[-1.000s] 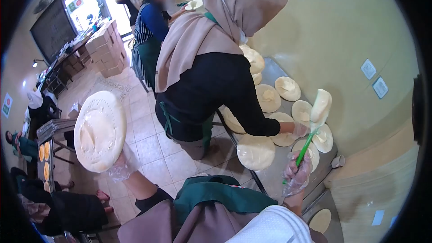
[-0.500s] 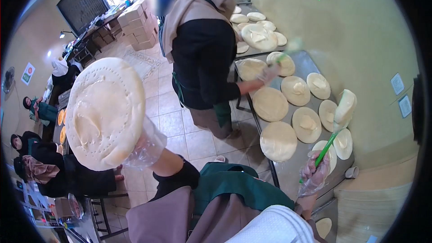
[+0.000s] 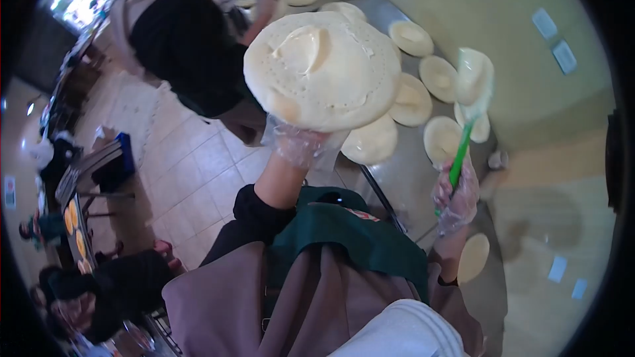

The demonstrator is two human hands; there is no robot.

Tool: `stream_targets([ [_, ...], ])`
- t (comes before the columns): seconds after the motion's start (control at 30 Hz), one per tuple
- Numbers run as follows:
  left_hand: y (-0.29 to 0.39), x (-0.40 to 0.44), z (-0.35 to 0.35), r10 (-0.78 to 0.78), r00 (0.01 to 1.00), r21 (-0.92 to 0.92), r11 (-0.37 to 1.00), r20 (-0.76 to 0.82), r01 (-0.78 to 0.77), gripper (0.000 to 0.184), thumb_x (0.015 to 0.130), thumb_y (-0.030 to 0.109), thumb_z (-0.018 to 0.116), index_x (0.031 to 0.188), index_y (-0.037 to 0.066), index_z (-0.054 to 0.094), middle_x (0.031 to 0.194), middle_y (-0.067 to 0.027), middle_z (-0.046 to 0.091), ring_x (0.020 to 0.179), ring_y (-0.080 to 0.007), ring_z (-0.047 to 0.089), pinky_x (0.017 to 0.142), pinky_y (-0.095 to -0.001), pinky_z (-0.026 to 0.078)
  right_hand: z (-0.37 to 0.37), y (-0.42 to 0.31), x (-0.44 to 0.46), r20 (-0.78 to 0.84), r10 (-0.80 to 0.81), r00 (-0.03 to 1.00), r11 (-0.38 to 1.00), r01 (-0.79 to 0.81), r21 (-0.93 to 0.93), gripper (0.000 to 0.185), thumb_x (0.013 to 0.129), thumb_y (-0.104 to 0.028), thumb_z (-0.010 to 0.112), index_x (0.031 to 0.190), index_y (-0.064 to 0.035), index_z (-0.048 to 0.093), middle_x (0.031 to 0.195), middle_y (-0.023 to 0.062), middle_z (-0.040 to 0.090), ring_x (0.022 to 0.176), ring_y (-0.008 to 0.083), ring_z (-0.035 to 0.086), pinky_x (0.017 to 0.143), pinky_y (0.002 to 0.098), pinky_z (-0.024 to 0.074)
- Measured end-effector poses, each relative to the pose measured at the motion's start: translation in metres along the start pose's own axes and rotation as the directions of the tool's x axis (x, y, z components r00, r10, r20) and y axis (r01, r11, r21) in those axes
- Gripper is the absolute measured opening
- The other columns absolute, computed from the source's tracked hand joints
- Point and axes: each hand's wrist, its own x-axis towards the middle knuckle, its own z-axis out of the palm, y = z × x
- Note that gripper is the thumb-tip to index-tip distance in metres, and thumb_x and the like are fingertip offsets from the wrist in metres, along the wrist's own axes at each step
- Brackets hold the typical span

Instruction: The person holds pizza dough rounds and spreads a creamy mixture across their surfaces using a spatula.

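My left hand (image 3: pixel 297 142), in a clear plastic glove, holds up a round dough base (image 3: pixel 357 79) from beneath. The base has rows of small holes near its rim and a dollop of pale cream on top. My fingers under it are mostly hidden. My right hand (image 3: pixel 458 192), also gloved, is closed around the green handle of a spatula (image 3: pixel 462 149). Pale cream (image 3: pixel 475 79) coats the spatula's raised head. Behind both hands, several more dough bases (image 3: pixel 411 100) with cream dollops lie on a metal table (image 3: pixel 410 165).
A co-worker (image 3: pixel 192 46) stands at the table's far end, an arm over other bases. A small cup (image 3: pixel 498 159) sits by the wall. One more base (image 3: pixel 473 259) lies near my right forearm. Other people and a table with orange-topped bases (image 3: pixel 81 241) are at left.
My left hand has brought the dough base rightward, over the table's edge and closer to the spatula. My right hand has risen slightly with the spatula. The view has turned and shifted.
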Motion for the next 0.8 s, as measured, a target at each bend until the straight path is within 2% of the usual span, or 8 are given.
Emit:
stream_targets([
  [0.07, -0.024, 0.012, 0.013, -0.057, 0.996, -0.033, 0.998, 0.065, 0.059, 0.062, 0.081, 0.036, 0.064, 0.133, 0.012, 0.041, 0.133, -0.0107, 0.045, 0.124, -0.0284, 0.042, 0.106, -0.0471, 0.031, -0.007, -0.009, -0.002, -0.057, 0.016, 0.998, 0.999, -0.019, -0.05, 0.042, 0.094, -0.046, 0.04, 0.088, -0.0066, 0.055, 0.05, -0.0032, 0.036, 0.034, 0.0069, 0.031, 0.031, 0.0224, 0.0225],
  [0.13, -0.04, 0.021, 0.025, -0.104, 0.987, -0.058, 0.992, 0.126, 0.112, 0.062, 0.081, 0.036, 0.064, 0.133, 0.012, 0.041, 0.133, -0.0107, 0.045, 0.124, -0.0284, 0.042, 0.106, -0.047, 0.031, -0.011, -0.015, -0.003, -0.038, -0.021, 0.999, 0.947, 0.008, -0.321, 0.043, 0.092, -0.046, 0.044, 0.085, -0.0063, 0.058, 0.051, -0.004, 0.038, 0.037, 0.0058, 0.033, 0.035, 0.0216, 0.0251],
  [0.27, -0.051, 0.033, 0.038, -0.181, 0.958, -0.096, 0.974, 0.222, 0.206, 0.062, 0.081, 0.035, 0.065, 0.133, 0.012, 0.041, 0.133, -0.0107, 0.045, 0.124, -0.0282, 0.042, 0.106, -0.0468, 0.031, -0.002, -0.035, 0.0, -0.143, -0.083, 0.986, 0.866, 0.0, -0.5, 0.042, 0.092, -0.045, 0.047, 0.08, -0.0061, 0.059, 0.052, -0.0066, 0.039, 0.04, 0.0031, 0.035, 0.038, 0.0206, 0.0256],
  [0.33, -0.053, 0.037, 0.041, -0.223, 0.94, -0.108, 0.96, 0.258, 0.258, 0.063, 0.08, 0.035, 0.065, 0.133, 0.012, 0.041, 0.133, -0.0107, 0.045, 0.124, -0.0282, 0.042, 0.106, -0.0467, 0.031, -0.011, -0.038, 0.012, -0.051, -0.157, 0.986, 0.702, 0.075, -0.708, 0.039, 0.093, -0.04, 0.048, 0.081, -0.0053, 0.06, 0.049, -0.0002, 0.044, 0.04, 0.014, 0.041, 0.041, 0.0267, 0.0317],
  [0.37, -0.056, 0.038, 0.04, -0.238, 0.934, -0.101, 0.957, 0.266, 0.272, 0.063, 0.081, 0.036, 0.065, 0.133, 0.012, 0.04, 0.134, -0.0106, 0.045, 0.125, -0.0282, 0.041, 0.106, -0.0466, 0.031, -0.01, -0.038, 0.013, -0.079, -0.16, 0.984, 0.706, 0.058, -0.706, 0.039, 0.093, -0.04, 0.048, 0.081, -0.0053, 0.06, 0.049, -0.0002, 0.044, 0.04, 0.014, 0.041, 0.041, 0.0267, 0.0317],
  [0.43, -0.06, 0.044, 0.039, -0.258, 0.922, -0.128, 0.944, 0.289, 0.304, 0.064, 0.081, 0.038, 0.063, 0.134, 0.012, 0.038, 0.134, -0.0105, 0.044, 0.125, -0.0281, 0.041, 0.106, -0.0465, 0.031, -0.001, -0.036, 0.016, 0.182, -0.57, 0.801, 0.017, 0.233, -0.972, 0.033, 0.093, -0.034, 0.048, 0.081, -0.0055, 0.06, 0.05, 0.0128, 0.048, 0.046, 0.0312, 0.05, 0.045, 0.0369, 0.0389],
  [0.53, -0.075, 0.055, 0.041, -0.28, 0.903, -0.177, 0.92, 0.326, 0.35, 0.065, 0.082, 0.041, 0.06, 0.135, 0.013, 0.036, 0.135, -0.0104, 0.042, 0.125, -0.0281, 0.04, 0.106, -0.0462, 0.031, 0.01, -0.024, 0.006, 0.139, -0.491, 0.86, -0.071, 0.119, -0.99, 0.028, 0.092, -0.029, 0.048, 0.08, -0.0056, 0.057, 0.059, 0.0218, 0.05, 0.058, 0.0413, 0.053, 0.052, 0.0451, 0.0421],
  [0.8, -0.129, 0.079, 0.052, -0.312, 0.844, -0.409, 0.767, 0.437, 0.495, 0.068, 0.084, 0.048, 0.053, 0.138, 0.014, 0.029, 0.138, -0.01, 0.038, 0.126, -0.0279, 0.038, 0.107, -0.0456, 0.03, 0.022, 0.004, -0.012, 0.193, -0.42, 0.887, -0.057, 0.186, -0.981, 0.026, 0.092, -0.025, 0.048, 0.077, -0.0041, 0.052, 0.062, 0.0206, 0.051, 0.059, 0.0386, 0.055, 0.053, 0.0456, 0.0409],
])
